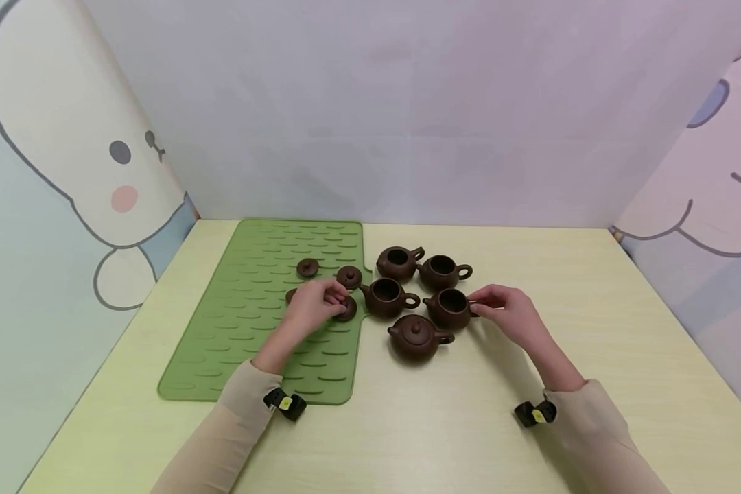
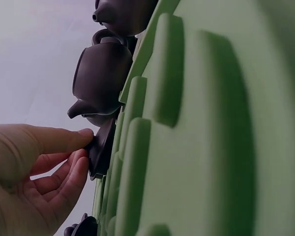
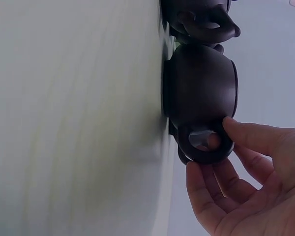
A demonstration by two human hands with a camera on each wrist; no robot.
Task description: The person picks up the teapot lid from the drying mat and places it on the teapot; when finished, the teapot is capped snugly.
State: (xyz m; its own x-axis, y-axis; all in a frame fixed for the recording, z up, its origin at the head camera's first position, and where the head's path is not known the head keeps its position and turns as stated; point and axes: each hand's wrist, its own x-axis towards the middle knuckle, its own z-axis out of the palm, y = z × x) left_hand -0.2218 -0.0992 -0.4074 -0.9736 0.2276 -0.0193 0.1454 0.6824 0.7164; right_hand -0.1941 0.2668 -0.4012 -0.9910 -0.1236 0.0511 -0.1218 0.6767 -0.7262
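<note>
On the green mat, my left hand (image 1: 311, 305) pinches the knob of a dark brown teapot lid (image 1: 348, 310) between thumb and fingers; the left wrist view shows the lid (image 2: 103, 150) low over the mat. Another lid (image 1: 348, 277) lies just behind it, a third lid (image 1: 307, 267) farther back, and a dark edge shows from behind the hand. With thumb and fingers my right hand (image 1: 511, 314) holds the loop handle (image 3: 206, 152) of a lidless brown teapot (image 1: 449, 312) on the table. Nearer the front stands a teapot (image 1: 414, 336) with its lid on.
Three more lidless teapots stand close by: one beside the mat's right edge (image 1: 384, 302), one at the back left (image 1: 396, 266) and one at the back right (image 1: 440, 276). The ribbed green mat (image 1: 222, 357) covers the left of the pale wooden table (image 1: 444, 432). Walls surround the back and sides.
</note>
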